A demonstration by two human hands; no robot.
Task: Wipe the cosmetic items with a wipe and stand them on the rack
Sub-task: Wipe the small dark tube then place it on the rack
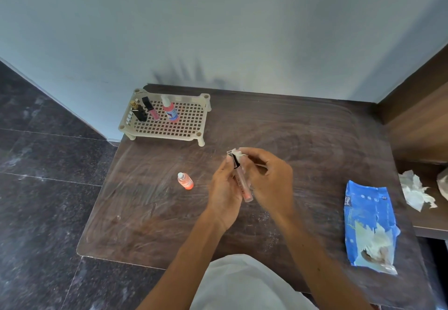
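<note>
Over mid table, head cam: my left hand (224, 189) grips the clear gloss tube (243, 185), black cap up, right hand (270, 178) pinches the wipe (238, 153) on that cap, so I'd rub cap to base w/ firm hold, then stand it on the rack (167, 136) far left.

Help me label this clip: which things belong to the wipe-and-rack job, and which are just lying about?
Job: clear tube in the left hand, wipe in the right hand, orange bottle on the table, rack, wipes pack.
Lying about: crumpled tissues on the side shelf.
</note>
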